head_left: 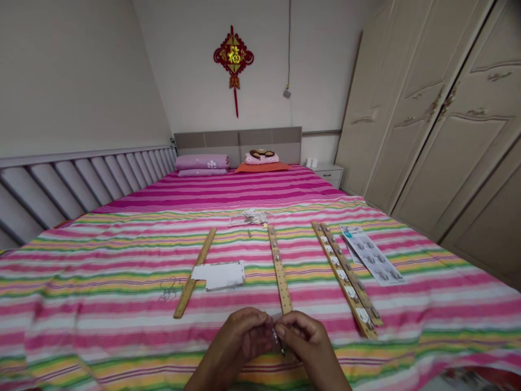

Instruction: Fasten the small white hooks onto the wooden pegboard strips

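Observation:
Both my hands meet above the near end of a perforated wooden strip [280, 277], which has a few small metal hooks at its far end. A small shiny piece [278, 342], partly clear and partly metallic, is between my fingers; its exact kind is hard to make out. My left hand [242, 336] has its fingers curled around the left side of this piece. On the other side, my right hand [303, 336] pinches it between thumb and forefinger. The fingers cover much of it.
To the right lie two wooden strips [345, 279] bearing several metal hooks, beside a hook package [374, 255]. Leftward, a torn white card [223, 275] overlaps another wooden strip [185, 298] near thin tangled pieces [170, 289]. Scraps [255, 217] lie farther back on the striped bedsheet [122, 326].

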The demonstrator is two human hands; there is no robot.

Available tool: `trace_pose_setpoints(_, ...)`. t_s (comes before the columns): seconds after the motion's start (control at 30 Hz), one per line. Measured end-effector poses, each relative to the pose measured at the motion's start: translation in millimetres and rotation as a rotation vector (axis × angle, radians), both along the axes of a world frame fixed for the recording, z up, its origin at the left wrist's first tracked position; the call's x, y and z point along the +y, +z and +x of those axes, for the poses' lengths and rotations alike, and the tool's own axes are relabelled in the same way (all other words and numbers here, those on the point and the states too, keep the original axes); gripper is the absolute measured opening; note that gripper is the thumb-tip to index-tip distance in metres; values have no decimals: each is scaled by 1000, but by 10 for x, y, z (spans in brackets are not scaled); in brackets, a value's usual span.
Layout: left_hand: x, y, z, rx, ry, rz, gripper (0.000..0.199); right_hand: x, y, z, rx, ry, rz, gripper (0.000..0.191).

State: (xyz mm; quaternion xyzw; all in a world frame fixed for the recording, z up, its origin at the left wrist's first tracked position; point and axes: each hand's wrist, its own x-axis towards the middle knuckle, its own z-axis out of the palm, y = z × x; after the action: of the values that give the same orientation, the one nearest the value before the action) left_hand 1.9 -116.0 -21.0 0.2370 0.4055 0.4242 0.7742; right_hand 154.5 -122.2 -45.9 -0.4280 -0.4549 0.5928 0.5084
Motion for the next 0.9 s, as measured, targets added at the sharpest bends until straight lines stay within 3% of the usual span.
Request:
trace_pose_setpoints(0.4,32,26,73,-34,14,16,14,4,3,13,16,-26,12,28)
trace_pose_setpoints(0.6,19,32,146,147,89,125,25,27,-40,-17,36,-85,19,33)
trace_pose_setpoints(0.77,68,-41,138,219,123,156,31,32,-86,-47,52,-125,10,36)
trace_pose_setpoints(0.9,75,-108,144,315,122,274,32,16,-71,-76,57,-124,14,37)
